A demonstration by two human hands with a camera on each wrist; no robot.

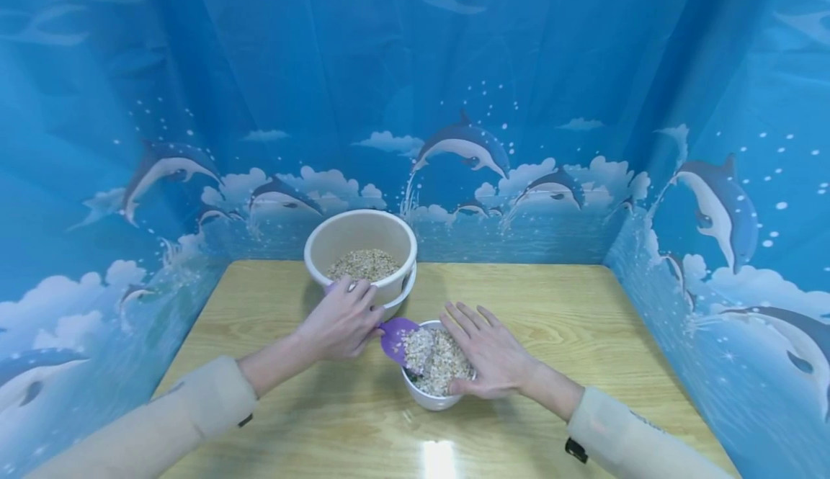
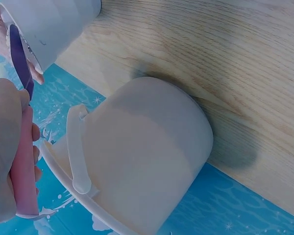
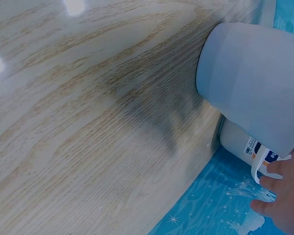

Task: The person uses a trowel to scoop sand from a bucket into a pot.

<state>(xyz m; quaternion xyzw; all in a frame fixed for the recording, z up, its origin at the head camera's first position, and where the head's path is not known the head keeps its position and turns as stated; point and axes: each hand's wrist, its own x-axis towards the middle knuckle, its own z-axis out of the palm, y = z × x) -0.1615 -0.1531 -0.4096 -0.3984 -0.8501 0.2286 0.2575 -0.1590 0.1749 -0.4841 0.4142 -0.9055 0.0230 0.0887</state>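
Observation:
My left hand [image 1: 340,317] grips the pink handle [image 2: 23,166] of a small purple trowel [image 1: 393,338]. The trowel's blade carries pale grain-like granules and sits at the left rim of a white pot [image 1: 436,401]. Similar granules [image 1: 447,364] fill that pot nearly to the top. On the pot's right side rests my right hand [image 1: 496,356], its fingers straight and spread, the thumb by the near rim. A cream bucket [image 1: 359,228] behind my left hand holds more granules [image 1: 364,264]; its handle [image 2: 77,152] hangs down the outside.
All this stands on a wood-grain table [image 1: 551,306]. A blue sheet printed with dolphins [image 1: 463,144] closes off the back and both sides. In the right wrist view a printed label [image 3: 257,149] shows on the bucket.

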